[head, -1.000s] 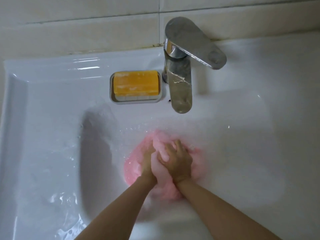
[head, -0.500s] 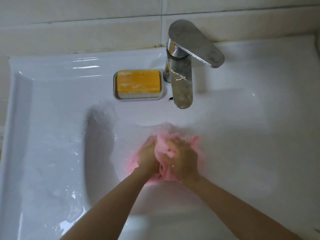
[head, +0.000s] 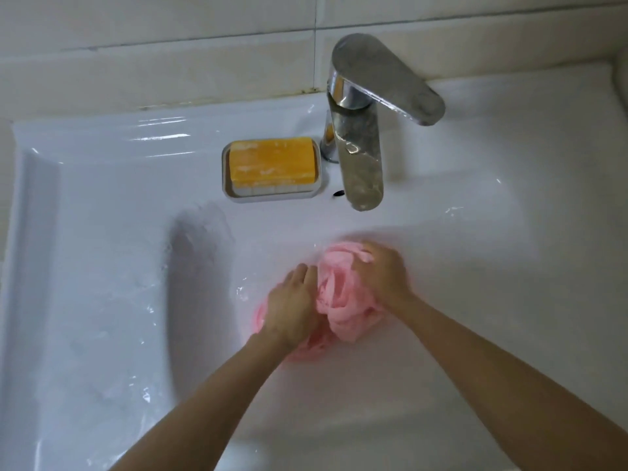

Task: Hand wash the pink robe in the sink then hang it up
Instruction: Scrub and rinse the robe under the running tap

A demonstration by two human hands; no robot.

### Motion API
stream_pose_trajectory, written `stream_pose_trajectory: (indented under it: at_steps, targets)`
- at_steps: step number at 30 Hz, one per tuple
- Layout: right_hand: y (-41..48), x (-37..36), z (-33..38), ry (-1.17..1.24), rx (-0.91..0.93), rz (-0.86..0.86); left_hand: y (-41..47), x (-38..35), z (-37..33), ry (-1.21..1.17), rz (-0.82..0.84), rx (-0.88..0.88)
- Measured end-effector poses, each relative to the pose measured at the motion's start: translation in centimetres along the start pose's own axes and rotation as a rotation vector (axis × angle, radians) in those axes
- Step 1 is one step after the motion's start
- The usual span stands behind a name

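A person stands at a white ceramic sink (head: 102, 266) with both bare forearms reaching in from the near edge, working a pink robe (head: 339, 297) by hand. The robe lies bunched into a wet, crumpled wad on the basin floor, near the middle of the bowl and just to the near side of the spout.

The left hand (head: 292, 307) lies on top of the wad's left half, back of the hand up, fingers bent down into the fabric and holding it. Pink cloth shows past the hand's left edge and under the wrist. The right hand (head: 382, 271) closes around the far right part of the bundle, fingers curled over a raised fold so that the cloth bulges up between the two hands. The hands are close together but do not touch; a ridge of twisted fabric separates them.

A chrome faucet (head: 360, 158) rises at the far rim, its spout pointing toward the near side and its flat lever (head: 384, 79) swung off to the right. Just left of the faucet base, a yellow soap bar (head: 272, 163) rests in a pale grey soap dish (head: 275, 195) on the sink ledge. A small dark overflow hole (head: 338, 194) sits between the dish and the spout tip. Water beads and streaks glisten on the left ledge (head: 142, 392) and inside the bowl. Beige wall tiles (head: 170, 45) run behind the sink.
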State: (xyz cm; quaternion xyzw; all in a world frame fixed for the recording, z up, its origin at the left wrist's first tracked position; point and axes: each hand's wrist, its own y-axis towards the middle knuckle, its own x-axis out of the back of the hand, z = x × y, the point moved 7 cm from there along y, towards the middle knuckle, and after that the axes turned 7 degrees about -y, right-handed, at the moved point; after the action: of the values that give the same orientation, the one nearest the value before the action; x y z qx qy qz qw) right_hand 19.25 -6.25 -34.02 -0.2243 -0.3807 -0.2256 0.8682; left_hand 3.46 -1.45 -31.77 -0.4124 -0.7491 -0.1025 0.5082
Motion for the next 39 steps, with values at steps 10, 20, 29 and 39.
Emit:
stream_pose_trajectory:
  at_steps: [10, 20, 29, 39]
  targets:
    - [-3.9, 5.4, -2.5, -0.804, 0.827, -0.242, -2.3, 2.7, 0.4, 0.290, -0.392, -0.469]
    - [-2.3, 7.8, -1.2, -0.342, 0.189, -0.165, 1.3, 7.1, 1.2, -0.129, -0.107, -0.156]
    - [-2.8, -3.7, 4.1, -0.985, 0.451, 0.426, -3.0, -1.2, 4.2, -0.106, 0.333, 0.270]
    - [-6.5, 3.4, 11.8, -0.192, 0.345, 0.250, -4.4, 2.9, 5.3, -1.234, 0.140, 0.500]
